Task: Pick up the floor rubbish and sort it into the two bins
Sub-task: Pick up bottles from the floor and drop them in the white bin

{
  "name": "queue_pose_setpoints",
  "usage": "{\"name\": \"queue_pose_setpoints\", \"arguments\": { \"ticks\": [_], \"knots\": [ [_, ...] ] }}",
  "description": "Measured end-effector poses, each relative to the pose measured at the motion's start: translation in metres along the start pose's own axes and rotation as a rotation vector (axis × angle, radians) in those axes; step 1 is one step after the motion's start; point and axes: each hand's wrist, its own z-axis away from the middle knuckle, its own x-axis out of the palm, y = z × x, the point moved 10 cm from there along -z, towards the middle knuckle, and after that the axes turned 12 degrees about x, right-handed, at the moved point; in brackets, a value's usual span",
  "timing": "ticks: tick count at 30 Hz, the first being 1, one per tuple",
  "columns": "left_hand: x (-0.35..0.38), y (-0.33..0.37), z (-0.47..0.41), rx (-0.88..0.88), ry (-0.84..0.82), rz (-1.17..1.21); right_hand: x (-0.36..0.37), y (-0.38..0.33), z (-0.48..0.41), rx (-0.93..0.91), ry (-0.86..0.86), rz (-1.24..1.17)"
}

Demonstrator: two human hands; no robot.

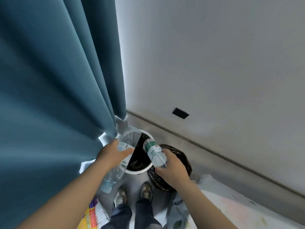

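Two bins stand in the corner: a white-rimmed bin (140, 171) with a dark inside, and to its right a bin lined with a black bag (156, 180). My left hand (113, 154) grips a large crushed clear bottle (128, 138) with a pale blue cap at its low end, held over the white bin's left edge. My right hand (173, 167) grips a small clear bottle with a green label (154, 153), tilted over the white bin's right side.
A teal curtain (57, 96) hangs close on the left. Grey wall and skirting run behind the bins. My shoes (132, 194) stand just in front of them. A yellow wrapper (92, 215) lies on the floor at lower left, a clear plastic bag (179, 212) at lower right.
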Motion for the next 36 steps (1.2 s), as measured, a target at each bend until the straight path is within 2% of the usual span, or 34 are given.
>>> {"name": "queue_pose_setpoints", "arguments": {
  "ticks": [11, 15, 27, 31, 36],
  "knots": [
    [0.099, -0.094, -0.103, -0.173, -0.084, -0.062, 0.08, 0.023, -0.122, 0.002, -0.054, 0.135],
    [0.126, -0.116, -0.135, -0.195, -0.123, -0.132, 0.106, 0.032, -0.159, 0.007, -0.065, 0.251],
    [0.163, -0.156, -0.194, -0.252, -0.157, -0.212, 0.157, 0.033, -0.221, 0.018, -0.076, 0.321],
    [0.162, -0.156, -0.201, -0.217, -0.149, -0.204, 0.162, 0.03, -0.227, 0.001, -0.053, 0.341],
    [0.153, -0.138, -0.196, -0.076, -0.153, -0.279, 0.159, 0.026, -0.225, -0.034, -0.036, 0.457]
  ]
}}
